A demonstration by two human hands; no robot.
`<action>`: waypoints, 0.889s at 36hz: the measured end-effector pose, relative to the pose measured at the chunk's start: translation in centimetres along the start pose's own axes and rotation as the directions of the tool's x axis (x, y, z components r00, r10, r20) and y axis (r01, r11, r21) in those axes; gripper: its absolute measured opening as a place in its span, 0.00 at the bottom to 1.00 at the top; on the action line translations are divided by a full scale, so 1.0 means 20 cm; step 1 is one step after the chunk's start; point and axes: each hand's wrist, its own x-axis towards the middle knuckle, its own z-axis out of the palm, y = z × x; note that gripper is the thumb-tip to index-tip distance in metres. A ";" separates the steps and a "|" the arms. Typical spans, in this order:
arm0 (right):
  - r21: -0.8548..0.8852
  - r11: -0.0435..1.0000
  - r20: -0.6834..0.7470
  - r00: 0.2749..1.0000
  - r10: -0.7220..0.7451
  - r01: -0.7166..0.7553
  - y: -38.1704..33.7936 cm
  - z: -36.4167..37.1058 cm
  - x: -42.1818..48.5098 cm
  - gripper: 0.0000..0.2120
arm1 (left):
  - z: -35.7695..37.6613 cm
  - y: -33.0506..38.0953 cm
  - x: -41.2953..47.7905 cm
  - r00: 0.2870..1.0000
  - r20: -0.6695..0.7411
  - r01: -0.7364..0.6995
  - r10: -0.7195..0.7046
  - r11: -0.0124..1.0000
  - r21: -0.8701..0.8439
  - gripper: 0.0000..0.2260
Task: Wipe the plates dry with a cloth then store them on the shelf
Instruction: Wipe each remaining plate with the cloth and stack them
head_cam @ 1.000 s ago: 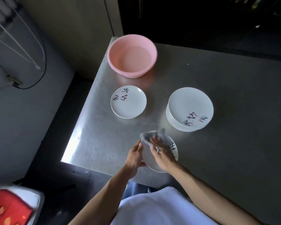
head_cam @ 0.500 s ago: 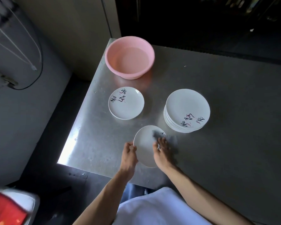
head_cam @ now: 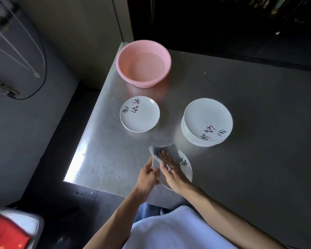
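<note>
Plate (head_cam: 186,171) gripped at rim by left hand (head_cam: 148,174); cloth (head_cam: 170,150) pressed flat under straight-fingered right hand (head_cam: 171,170); drop judged possible if rim slips under wiping pressure.

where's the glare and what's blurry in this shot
Head view: hard glare on the table near its front-left corner; the right hand and cloth smear with motion blur over the plate; the pink basin and stack of plates look sharp; beyond the table is near black.
</note>
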 end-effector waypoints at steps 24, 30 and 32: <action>-0.315 0.902 -0.103 0.955 0.277 -0.295 0.02 0.01 -0.03 0.27 | -0.06 -0.07 0.00 0.996 -0.061 0.064 -0.064 0.998 0.006 0.23; -0.098 0.987 0.097 0.988 -0.121 0.130 0.03 0.02 -0.11 0.23 | -0.09 -0.08 -0.01 0.996 -0.035 0.080 -0.078 0.995 0.061 0.13; -0.292 0.956 0.025 1.000 -0.019 0.025 0.05 0.01 -0.09 0.28 | -0.10 -0.08 -0.01 0.998 -0.024 0.056 -0.056 0.998 0.008 0.17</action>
